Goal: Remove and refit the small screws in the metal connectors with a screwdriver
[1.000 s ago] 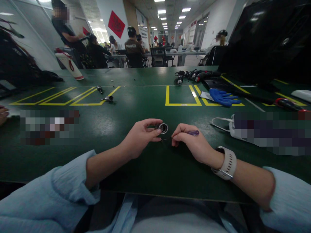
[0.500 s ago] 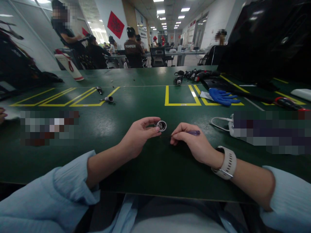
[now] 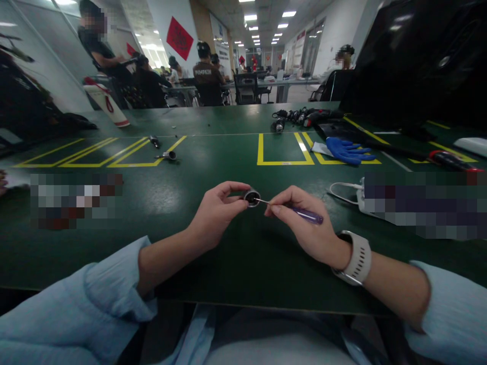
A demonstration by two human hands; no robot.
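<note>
Between the thumb and fingers of my left hand (image 3: 218,213) is a small round metal connector shell (image 3: 252,198), its open end turned toward my right hand. A screwdriver (image 3: 309,215) with a purple handle lies in the closed fingers of my right hand (image 3: 300,223). Its thin shaft points left, and the tip is at the mouth of the shell, seemingly inside it. Details within the shell are too dark to make out. Both hands are just above the green table (image 3: 213,276).
Two small metal connector parts (image 3: 167,155) lie near yellow tape at the left. Farther off are black cables with connectors (image 3: 292,117) and a blue glove (image 3: 348,151). A white cable (image 3: 342,190) lies at the right. People sit and stand in the background.
The screwdriver's tip has come up from below and beside the shell to its opening. My right hand has tilted, lowering the handle end. My left hand stays nearly in place.
</note>
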